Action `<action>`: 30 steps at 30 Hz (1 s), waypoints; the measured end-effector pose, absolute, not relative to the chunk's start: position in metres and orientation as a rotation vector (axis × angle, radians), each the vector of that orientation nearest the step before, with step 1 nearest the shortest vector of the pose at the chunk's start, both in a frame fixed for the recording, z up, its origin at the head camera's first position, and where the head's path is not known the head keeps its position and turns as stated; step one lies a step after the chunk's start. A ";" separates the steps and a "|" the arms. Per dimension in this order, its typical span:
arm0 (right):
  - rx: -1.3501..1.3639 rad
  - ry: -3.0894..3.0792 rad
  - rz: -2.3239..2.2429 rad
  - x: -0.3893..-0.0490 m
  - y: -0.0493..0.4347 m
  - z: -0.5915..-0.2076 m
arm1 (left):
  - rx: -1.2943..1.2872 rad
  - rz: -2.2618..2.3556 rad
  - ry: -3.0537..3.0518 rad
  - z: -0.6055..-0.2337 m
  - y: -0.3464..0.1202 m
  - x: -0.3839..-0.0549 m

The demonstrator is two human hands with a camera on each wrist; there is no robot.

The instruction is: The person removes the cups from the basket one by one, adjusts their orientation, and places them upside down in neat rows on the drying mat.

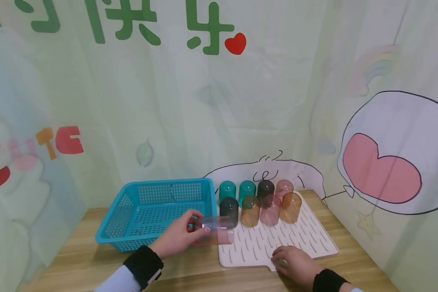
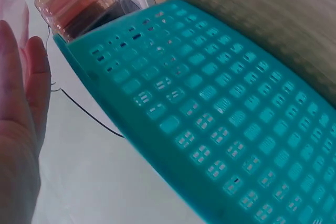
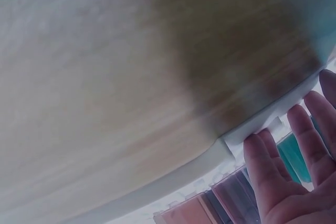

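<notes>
My left hand grips a clear pink cup lying on its side in the air, between the basket and the mat. In the left wrist view a part of the pink cup shows behind the fingers. My right hand rests at the front edge of the white draining mat; in the right wrist view its fingers are extended and loosely spread at that edge. Upside down on the mat stand several cups in two rows, among them a teal cup, a dark grey cup and an amber cup.
A blue plastic basket with perforated walls stands left of the mat, close beside it. Both sit on a wooden table. A printed cloth hangs behind the table and along its sides.
</notes>
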State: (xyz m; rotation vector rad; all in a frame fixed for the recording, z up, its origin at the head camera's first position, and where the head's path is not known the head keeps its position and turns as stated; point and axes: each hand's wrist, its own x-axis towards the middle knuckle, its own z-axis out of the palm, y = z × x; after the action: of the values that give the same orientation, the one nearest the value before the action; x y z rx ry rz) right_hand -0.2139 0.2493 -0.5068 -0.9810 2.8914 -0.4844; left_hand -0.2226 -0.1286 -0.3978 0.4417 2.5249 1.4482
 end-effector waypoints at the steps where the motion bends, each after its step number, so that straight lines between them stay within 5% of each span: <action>1: -0.985 2.888 -0.490 -0.214 0.249 -0.506 | 0.444 1.440 2.528 -0.398 -0.128 -0.222; 19: -0.854 2.847 -0.568 -0.214 0.248 -0.496 | 0.467 1.426 2.443 -0.404 -0.115 -0.212; 30: -0.996 3.012 -0.797 -0.211 0.183 -0.406 | 0.486 1.419 2.431 -0.408 -0.114 -0.211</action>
State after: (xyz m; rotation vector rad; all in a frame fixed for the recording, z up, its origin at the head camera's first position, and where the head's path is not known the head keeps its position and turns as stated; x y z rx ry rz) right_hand -0.2115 0.1826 -0.4055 -0.9959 3.0122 -0.7967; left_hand -0.2108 -0.1141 -0.4076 0.4865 2.4308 1.4194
